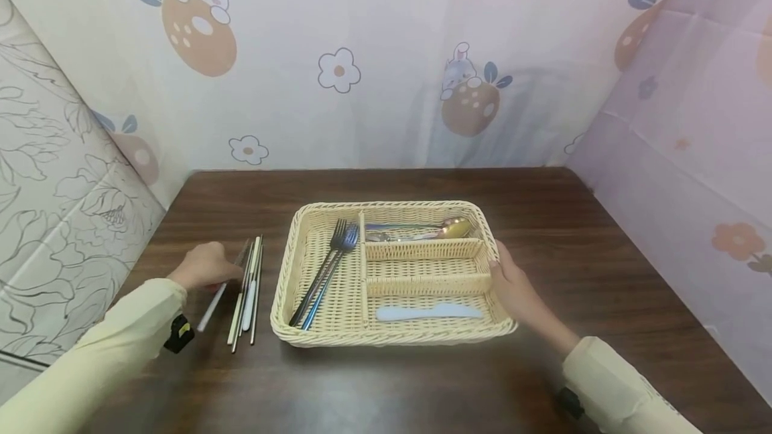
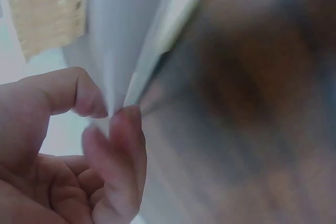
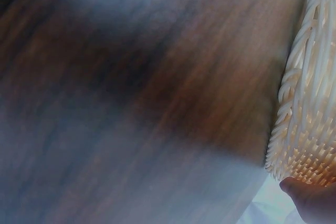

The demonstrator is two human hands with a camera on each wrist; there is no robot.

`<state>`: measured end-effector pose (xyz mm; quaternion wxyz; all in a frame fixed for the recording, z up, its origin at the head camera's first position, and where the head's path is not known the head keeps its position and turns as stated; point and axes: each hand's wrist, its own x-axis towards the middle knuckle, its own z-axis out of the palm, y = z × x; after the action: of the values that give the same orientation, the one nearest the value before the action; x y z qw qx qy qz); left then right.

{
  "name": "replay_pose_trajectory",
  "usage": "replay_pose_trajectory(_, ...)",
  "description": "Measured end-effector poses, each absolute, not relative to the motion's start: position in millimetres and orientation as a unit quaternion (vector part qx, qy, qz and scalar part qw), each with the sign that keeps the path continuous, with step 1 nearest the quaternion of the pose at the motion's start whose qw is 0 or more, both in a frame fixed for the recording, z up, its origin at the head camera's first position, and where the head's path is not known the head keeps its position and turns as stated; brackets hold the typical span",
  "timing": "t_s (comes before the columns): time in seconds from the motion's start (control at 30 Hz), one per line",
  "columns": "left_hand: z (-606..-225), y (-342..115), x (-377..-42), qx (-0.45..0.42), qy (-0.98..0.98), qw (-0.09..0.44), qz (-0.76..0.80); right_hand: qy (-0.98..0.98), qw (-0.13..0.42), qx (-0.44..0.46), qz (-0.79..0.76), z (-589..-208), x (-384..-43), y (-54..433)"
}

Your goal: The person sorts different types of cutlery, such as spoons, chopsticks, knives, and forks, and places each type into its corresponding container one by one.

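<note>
My left hand point(image 1: 205, 266) is at the left of the table, pinching a slim silvery utensil point(image 1: 212, 307) between thumb and fingers. Its kind is blurred in the left wrist view. Right beside it lie several thin pale and metal sticks point(image 1: 236, 313), like chopsticks, and a white-handled utensil point(image 1: 249, 307). My right hand point(image 1: 515, 286) holds the right rim of a cream woven basket point(image 1: 395, 338); its thumb shows at the basket's edge in the right wrist view.
Inside the basket, two dark forks point(image 1: 326, 273) lie in the long left compartment. Several spoons point(image 1: 454, 228) lie in the back right compartment, and a white knife point(image 1: 428, 312) in the front right one. Patterned cloth point(image 1: 386, 119) hangs behind the dark wooden table point(image 1: 392, 394).
</note>
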<state>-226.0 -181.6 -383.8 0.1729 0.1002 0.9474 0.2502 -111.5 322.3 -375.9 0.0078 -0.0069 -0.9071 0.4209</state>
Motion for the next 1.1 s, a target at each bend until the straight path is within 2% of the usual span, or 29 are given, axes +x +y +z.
replay_pose_trajectory(0.23,-334.7,-165.1,-240.6,0.130,0.958,0.128,0.223,-0.913,0.010,-0.013,0.408,-376.9,-113.6,324.8)
replay_pose_trajectory(0.4,-302.7,-128.2,-240.1,0.174,0.959,0.093,0.205,-0.911,0.003,-0.015,0.411,-377.1,-112.7,324.5)
replay_pose_trajectory(0.5,-290.6,-101.4,-237.8,0.208,0.954,0.093,0.197,-0.908,0.000,-0.013,0.419,-376.6,-112.2,323.9)
replay_pose_trajectory(0.77,-281.8,-35.0,-226.5,0.293,0.940,0.089,0.151,-0.912,0.003,-0.012,0.411,-376.1,-111.4,323.1)
replay_pose_trajectory(1.1,-282.2,16.3,-223.7,0.384,0.912,0.098,0.107,-0.910,0.010,0.001,0.415,-375.3,-112.2,323.3)
